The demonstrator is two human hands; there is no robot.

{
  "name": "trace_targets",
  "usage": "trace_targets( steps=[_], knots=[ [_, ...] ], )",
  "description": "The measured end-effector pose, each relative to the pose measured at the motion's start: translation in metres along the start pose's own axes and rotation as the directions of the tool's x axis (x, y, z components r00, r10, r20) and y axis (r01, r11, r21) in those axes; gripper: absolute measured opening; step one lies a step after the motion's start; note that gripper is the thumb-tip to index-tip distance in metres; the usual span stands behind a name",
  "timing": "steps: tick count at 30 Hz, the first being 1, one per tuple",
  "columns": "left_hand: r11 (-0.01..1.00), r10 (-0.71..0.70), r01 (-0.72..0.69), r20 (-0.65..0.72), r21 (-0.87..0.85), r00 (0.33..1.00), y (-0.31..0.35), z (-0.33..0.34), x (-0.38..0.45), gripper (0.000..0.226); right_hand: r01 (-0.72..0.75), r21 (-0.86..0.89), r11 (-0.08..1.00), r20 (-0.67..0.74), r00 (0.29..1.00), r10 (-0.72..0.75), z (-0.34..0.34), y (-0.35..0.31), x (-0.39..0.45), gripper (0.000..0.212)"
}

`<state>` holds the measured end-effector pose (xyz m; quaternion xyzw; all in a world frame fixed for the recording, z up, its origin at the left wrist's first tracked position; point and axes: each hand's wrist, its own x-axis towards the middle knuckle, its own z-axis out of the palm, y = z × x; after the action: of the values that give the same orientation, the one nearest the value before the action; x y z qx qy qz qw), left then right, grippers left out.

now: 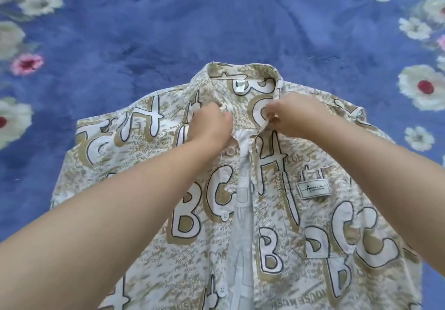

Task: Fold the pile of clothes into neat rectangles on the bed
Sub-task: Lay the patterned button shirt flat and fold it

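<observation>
A blue floral bedspread point(168, 20) carries a lettered button-up shirt point(144, 177) lying flat, front up. The left hand point(209, 124) and right hand point(291, 117) pinch its plackets below the collar point(240, 69), fingers curled.

The hem of the shirt point(240, 225) is cut off by the bottom edge. The fingertips of the left hand point(209, 126) and right hand point(291, 119) are hidden, curled into the cloth near the collar. The small print on the pocket label point(313, 188) cannot be read. The bed cover point(216, 20) is cropped on all sides.
</observation>
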<state>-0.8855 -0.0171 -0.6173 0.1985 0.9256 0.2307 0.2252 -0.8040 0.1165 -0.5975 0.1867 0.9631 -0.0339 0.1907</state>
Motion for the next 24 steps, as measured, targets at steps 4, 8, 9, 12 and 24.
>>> trace_targets(
  steps=[4, 8, 9, 12, 24],
  knots=[
    [0.944, -0.059, 0.048, -0.023, -0.327, 0.998, 0.002, 0.007, 0.006, 0.017, -0.089, 0.307, 0.948, -0.149, 0.979, 0.14, -0.007, 0.002, 0.012, 0.027],
    [0.936, -0.049, 0.071, 0.072, -0.346, 0.996, -0.008, 0.02, -0.002, 0.017, -0.177, 0.391, 0.903, -0.004, 0.981, 0.194, 0.014, -0.014, 0.009, 0.042],
    [0.952, 0.0, 0.022, 0.073, -0.306, 0.997, -0.01, 0.019, -0.007, 0.014, -0.175, 0.445, 0.878, 0.014, 0.982, 0.189, 0.018, -0.016, 0.004, 0.052],
    [0.959, 0.164, -0.142, 0.07, -0.247, 0.984, -0.021, 0.017, -0.024, 0.017, -0.134, 0.602, 0.787, -0.026, 0.982, 0.187, 0.026, -0.014, -0.017, 0.075],
    [0.883, 0.406, -0.435, 0.18, 0.175, 0.896, -0.092, 0.038, -0.159, 0.026, 0.156, 0.569, 0.807, -0.435, 0.89, 0.135, 0.133, -0.066, -0.187, 0.025]
  ],
)
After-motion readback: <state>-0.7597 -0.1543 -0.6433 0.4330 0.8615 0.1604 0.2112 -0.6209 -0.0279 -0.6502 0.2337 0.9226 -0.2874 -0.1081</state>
